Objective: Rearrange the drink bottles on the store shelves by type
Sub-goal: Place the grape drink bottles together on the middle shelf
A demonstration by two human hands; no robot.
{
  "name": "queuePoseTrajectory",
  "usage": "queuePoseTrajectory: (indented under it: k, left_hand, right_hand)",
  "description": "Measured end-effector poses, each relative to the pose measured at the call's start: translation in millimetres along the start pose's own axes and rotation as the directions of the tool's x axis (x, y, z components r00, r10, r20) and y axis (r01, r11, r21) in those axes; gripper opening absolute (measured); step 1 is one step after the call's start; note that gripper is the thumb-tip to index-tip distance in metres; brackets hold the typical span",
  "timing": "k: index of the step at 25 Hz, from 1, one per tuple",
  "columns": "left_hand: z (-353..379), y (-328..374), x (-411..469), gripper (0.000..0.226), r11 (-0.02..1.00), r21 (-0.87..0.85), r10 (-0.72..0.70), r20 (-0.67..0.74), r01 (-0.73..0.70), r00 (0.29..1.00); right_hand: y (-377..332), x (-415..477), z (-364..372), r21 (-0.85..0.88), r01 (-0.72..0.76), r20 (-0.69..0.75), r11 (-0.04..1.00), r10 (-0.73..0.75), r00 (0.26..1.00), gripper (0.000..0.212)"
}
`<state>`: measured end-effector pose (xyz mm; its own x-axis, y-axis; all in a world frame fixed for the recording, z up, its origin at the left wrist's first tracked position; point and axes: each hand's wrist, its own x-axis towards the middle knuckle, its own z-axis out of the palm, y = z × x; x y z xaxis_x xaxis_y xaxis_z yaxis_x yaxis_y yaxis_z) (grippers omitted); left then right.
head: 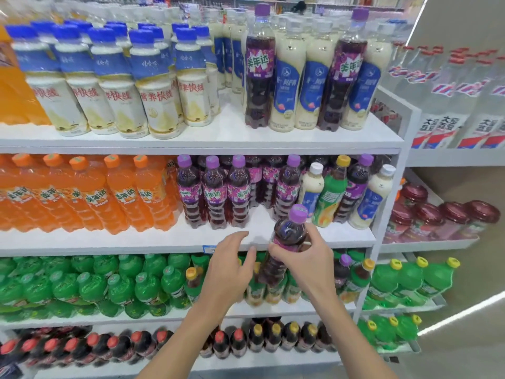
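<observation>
The right hand (303, 258) wraps round the upper body of a purple-capped grape soda bottle (289, 232), held tilted just in front of the grape row (216, 192) on the middle shelf (109, 242). The left hand (232, 258) hovers beside it, fingers loose, holding nothing. Full and sealed, the bottle is probably moderately heavy, its plastic stiff but slick at the label, so a grip round the waist or shoulder seems safest. Bare shelf lies in front of the grape row. Right of the row, a milky white-capped bottle (311, 184) and a green yellow-capped bottle (329, 198) crowd that end. Above the row, two stray grape bottles (259, 72) stand among milk drinks (287, 77).
</observation>
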<state>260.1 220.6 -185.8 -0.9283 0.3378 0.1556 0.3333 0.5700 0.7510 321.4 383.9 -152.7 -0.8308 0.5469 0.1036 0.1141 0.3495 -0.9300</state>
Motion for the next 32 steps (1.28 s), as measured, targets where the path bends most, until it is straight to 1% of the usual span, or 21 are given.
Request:
queuePoseTrajectory:
  k: [4,6,8,11,13,16,18,20,23,27,29,32]
  left_hand:
    - [-1,-9,33,0.043,0.996,-0.07,-0.058,-0.057,0.054,0.997]
    - [-3,-11,48,0.043,0.994,-0.086,-0.074,-0.09,0.066,0.993]
    - [-4,-14,58,0.044,0.993,-0.091,-0.078,-0.092,0.07,0.993]
    - [0,-19,70,0.045,0.988,-0.114,-0.114,-0.076,0.105,0.991]
    - [6,-21,77,0.045,0.986,-0.109,-0.131,-0.07,0.123,0.989]
    - [14,-19,89,0.043,0.983,-0.116,-0.154,-0.105,0.142,0.982]
    - [20,-16,94,0.044,0.98,-0.126,-0.166,-0.114,0.152,0.979]
    - [26,-14,96,0.046,0.975,-0.144,-0.185,-0.112,0.168,0.976]
    - [32,-15,95,0.047,0.972,-0.139,-0.203,-0.107,0.187,0.973]
    - [32,-16,89,0.043,0.982,-0.074,-0.179,-0.077,0.174,0.981]
    - [31,-18,86,0.042,0.987,-0.027,-0.158,-0.058,0.156,0.986]
    - [28,-21,80,0.042,0.988,-0.002,-0.153,-0.049,0.153,0.987]
  right_hand:
    - [-5,50,21,-0.073,0.036,-0.01,0.997,-0.036,0.999,0.043]
    - [-4,71,33,-0.104,0.034,-0.019,0.994,-0.036,0.999,0.042]
    - [-4,89,47,-0.133,0.032,-0.023,0.991,-0.036,0.999,0.044]
    - [-4,112,65,-0.198,0.033,-0.026,0.98,-0.039,0.999,0.054]
    - [-3,126,73,-0.231,0.041,-0.016,0.972,-0.046,0.999,0.065]
    - [-4,146,81,-0.281,0.049,0.016,0.958,-0.047,0.999,0.076]
    - [-7,149,84,-0.289,0.035,0.036,0.957,-0.026,0.999,0.083]
    - [-7,149,87,-0.254,0.026,0.05,0.967,-0.014,0.999,0.089]
    - [1,146,89,-0.218,0.055,0.061,0.974,-0.043,0.997,0.089]
    - [11,141,87,-0.29,0.062,0.077,0.955,-0.041,0.996,0.086]
    - [14,142,82,-0.331,0.077,0.074,0.94,-0.056,0.996,0.079]
    - [17,144,77,-0.35,0.078,0.059,0.933,-0.061,0.996,0.068]
